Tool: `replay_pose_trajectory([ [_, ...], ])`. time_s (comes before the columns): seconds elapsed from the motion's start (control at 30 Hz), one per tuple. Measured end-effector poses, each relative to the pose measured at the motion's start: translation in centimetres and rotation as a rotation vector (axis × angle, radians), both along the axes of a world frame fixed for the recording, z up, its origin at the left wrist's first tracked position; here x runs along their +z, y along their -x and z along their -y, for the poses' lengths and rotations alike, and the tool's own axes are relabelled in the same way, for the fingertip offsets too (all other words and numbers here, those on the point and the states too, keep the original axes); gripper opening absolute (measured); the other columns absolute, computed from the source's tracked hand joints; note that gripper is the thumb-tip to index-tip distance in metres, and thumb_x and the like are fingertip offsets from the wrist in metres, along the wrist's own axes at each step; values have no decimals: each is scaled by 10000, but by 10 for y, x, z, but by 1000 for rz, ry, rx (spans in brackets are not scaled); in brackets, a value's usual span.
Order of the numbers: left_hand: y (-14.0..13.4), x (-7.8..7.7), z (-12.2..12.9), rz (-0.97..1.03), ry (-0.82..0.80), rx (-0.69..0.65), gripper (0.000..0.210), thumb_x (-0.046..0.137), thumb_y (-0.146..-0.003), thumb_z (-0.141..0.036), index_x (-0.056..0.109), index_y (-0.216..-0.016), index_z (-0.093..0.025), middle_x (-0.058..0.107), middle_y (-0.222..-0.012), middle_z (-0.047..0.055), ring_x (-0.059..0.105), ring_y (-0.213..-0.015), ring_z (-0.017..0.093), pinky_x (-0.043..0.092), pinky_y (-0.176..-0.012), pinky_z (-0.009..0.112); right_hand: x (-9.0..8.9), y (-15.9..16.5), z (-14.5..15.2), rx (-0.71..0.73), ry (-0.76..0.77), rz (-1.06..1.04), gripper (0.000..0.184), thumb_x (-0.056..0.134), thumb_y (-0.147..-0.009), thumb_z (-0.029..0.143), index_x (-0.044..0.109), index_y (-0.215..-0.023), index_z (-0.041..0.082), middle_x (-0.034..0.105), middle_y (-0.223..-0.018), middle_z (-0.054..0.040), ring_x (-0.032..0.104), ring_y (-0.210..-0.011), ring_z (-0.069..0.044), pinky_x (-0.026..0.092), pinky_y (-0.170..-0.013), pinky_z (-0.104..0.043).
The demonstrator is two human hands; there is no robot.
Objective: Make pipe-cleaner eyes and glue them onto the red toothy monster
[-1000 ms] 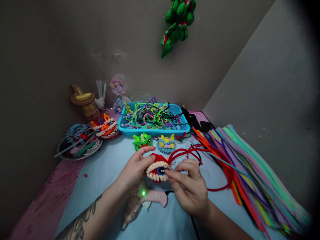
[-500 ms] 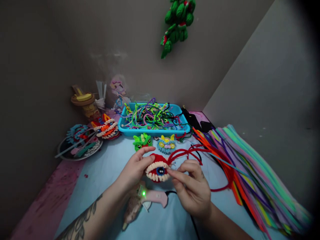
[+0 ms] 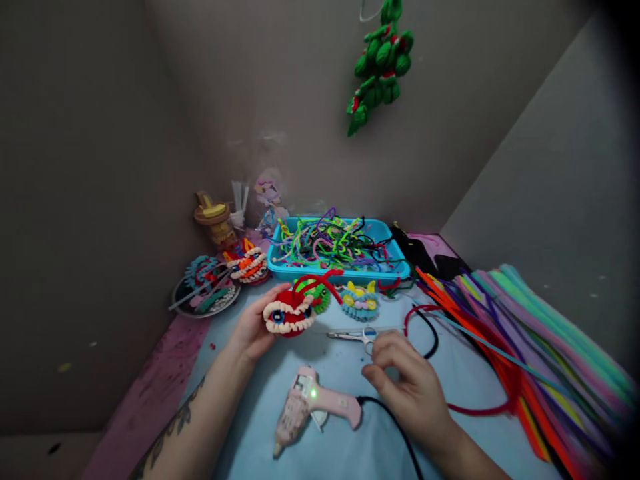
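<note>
My left hand (image 3: 255, 327) is closed around a red pipe-cleaner animal head (image 3: 290, 315) with cream fringed trim and blue-ringed eyes. Long red strands rise from the top of it. My right hand (image 3: 407, 373) hovers apart from the head, its fingers curled in with the thumb close to them; whatever they may hold is too small to see. Beside those fingers lies a pair of scissors (image 3: 350, 337) with silver blades. Between my forearms, a pink glue gun (image 3: 320, 400) with a lit green light rests on the blue cloth (image 3: 240, 427).
Behind stand a green animal head (image 3: 320, 298) and a blue-and-yellow one (image 3: 361, 301). A blue tray (image 3: 340, 274) holds tangled pipe-cleaner scraps. To the right lie bundled pipe cleaners (image 3: 540, 333); at left are a metal dish (image 3: 187, 308) and a brown-lidded cup (image 3: 215, 217). A black cord (image 3: 400, 427) trails frontward.
My right hand has come away from the red head's eye, and the head has turned to show both eyes. My view has shifted left, uncovering the scissors and more of the glue gun.
</note>
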State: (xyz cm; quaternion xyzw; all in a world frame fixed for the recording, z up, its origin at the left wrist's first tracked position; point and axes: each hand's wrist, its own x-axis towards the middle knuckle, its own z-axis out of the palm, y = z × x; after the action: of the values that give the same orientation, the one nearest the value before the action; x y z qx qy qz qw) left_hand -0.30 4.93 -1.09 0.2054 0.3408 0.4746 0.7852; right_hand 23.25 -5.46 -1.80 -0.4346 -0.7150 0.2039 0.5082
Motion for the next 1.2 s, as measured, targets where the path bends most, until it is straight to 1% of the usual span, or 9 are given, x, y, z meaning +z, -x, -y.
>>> replay_pose_trajectory([
  [0.13, 11, -2, 2, 32, -30, 47, 240, 468, -877, -218, 641, -1007, -113, 732, -942, 116, 690, -874, 224, 505, -874, 390, -3, 15, 2, 259, 326, 334, 48, 605, -797, 163, 579, -783, 201, 579, -812, -20, 529, -830, -195, 400, -720, -308],
  [0.17, 13, -2, 3, 33, -34, 57, 267, 449, -896, -252, 639, -1018, -109, 734, -923, 117, 692, -859, 223, 503, -876, 396, -5, 20, 3, 283, 402, 417, 114, 656, -760, 192, 599, -859, 205, 599, -877, -34, 532, -883, -219, 402, -748, -324],
  [0.27, 17, -2, 2, 39, -34, 73, 407, 389, -928, -392, 616, -1089, -95, 732, -905, 134, 691, -860, 240, 499, -876, 428, -11, 34, 9, 309, 539, 592, 404, 739, -675, 255, 586, -1046, 203, 602, -1046, -76, 518, -996, -282, 393, -826, -374],
  [0.43, 29, -5, 1, 89, -26, 84, 571, 388, -890, -542, 572, -1193, -95, 716, -981, 170, 666, -959, 301, 483, -884, 468, -15, 42, 11, 278, 651, 600, 368, 641, -699, 129, 573, -1056, 186, 609, -1055, -80, 531, -1013, -266, 385, -849, -359],
  [0.6, 33, -5, 4, 174, -77, 79, 638, 468, -826, -605, 553, -1229, -117, 684, -1090, 175, 618, -1064, 317, 440, -936, 492, -14, 36, 8, 263, 638, 268, 373, 590, -682, 109, 560, -1044, 195, 607, -1020, -65, 557, -952, -228, 422, -817, -325],
  [0.77, 26, 1, 14, 176, -188, 63, 827, 685, -615, -646, 519, -1253, -145, 643, -1172, 171, 550, -1164, 334, 372, -1010, 470, -15, 26, -1, 131, 677, -166, 182, 616, -698, 230, 600, -874, 185, 612, -852, -26, 568, -825, -221, 447, -744, -325],
  [0.97, 11, 7, 30, 82, -366, 19, 988, 885, -482, -290, 397, -1341, -276, 537, -1319, 119, 520, -1195, 351, 343, -1034, 458, -20, 18, -5, -108, 768, -828, 307, 738, -673, 390, 610, -861, 184, 584, -706, 15, 508, -620, -137, 409, -564, -244],
  [1.07, 1, 4, 36, 34, -372, -17, 1016, 873, -470, -151, 375, -1341, -309, 584, -1259, 89, 528, -1188, 343, 330, -1042, 452, -22, 17, -7, -121, 739, -1082, 292, 800, -618, 339, 626, -813, 208, 629, -785, 6, 567, -697, -139, 469, -642, -253],
  [1.2, -16, -3, 46, 8, -373, -69, 971, 853, -495, -130, 381, -1330, -279, 643, -1166, 111, 570, -1135, 333, 387, -989, 443, -19, 21, -7, -64, 787, -1261, 286, 830, -585, 268, 651, -803, 224, 683, -928, -25, 627, -893, -190, 508, -791, -324],
])
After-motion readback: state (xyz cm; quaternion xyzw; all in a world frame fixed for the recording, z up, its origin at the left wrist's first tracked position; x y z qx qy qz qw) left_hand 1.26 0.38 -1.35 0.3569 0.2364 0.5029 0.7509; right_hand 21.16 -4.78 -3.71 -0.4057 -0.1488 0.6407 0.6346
